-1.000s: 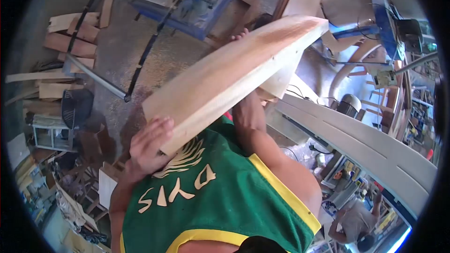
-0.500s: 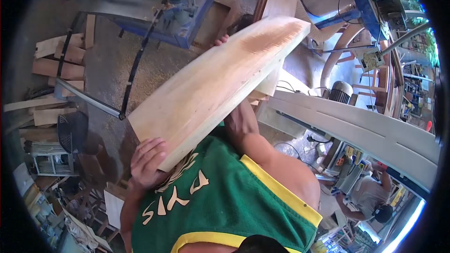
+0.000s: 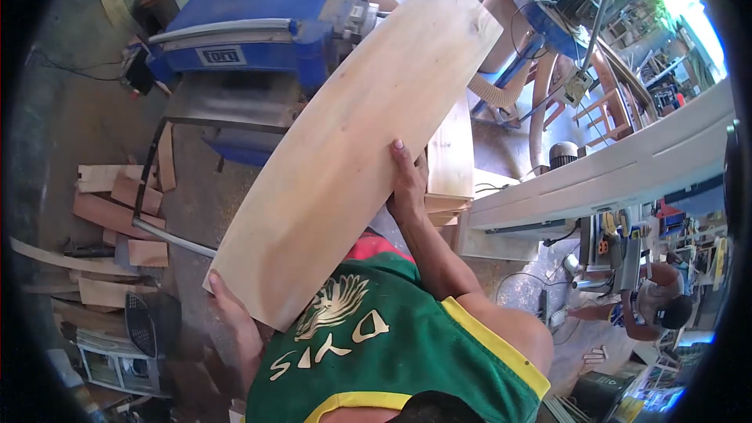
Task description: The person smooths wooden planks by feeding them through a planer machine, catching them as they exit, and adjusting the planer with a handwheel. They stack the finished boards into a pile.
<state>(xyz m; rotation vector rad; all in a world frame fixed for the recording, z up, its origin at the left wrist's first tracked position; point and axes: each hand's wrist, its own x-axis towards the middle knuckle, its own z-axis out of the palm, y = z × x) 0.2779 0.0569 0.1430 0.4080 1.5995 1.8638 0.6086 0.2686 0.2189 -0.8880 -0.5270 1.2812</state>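
A long, pale wooden board (image 3: 352,149) is held tilted across the middle of the view, its far end up towards the right. My left hand (image 3: 233,309) grips the near left corner, thumb at the edge and the other fingers hidden beneath. Further up, my right hand (image 3: 409,184) holds the right edge, thumb resting on the top face and fingers underneath. A stack of boards (image 3: 450,160) stands just beyond my right hand, partly covered by the held board.
A blue thickness planer (image 3: 235,47) stands ahead, with a metal bed (image 3: 235,98). Wood offcuts (image 3: 117,196) lie on the floor at left, near a black crate (image 3: 153,325). A long pale machine beam (image 3: 611,172) spans the right. Another person (image 3: 658,298) works at lower right.
The board has turned so its broad face shows more, and its far end has risen in view. My right hand's thumb now shows on top. The view has shifted towards the planer.
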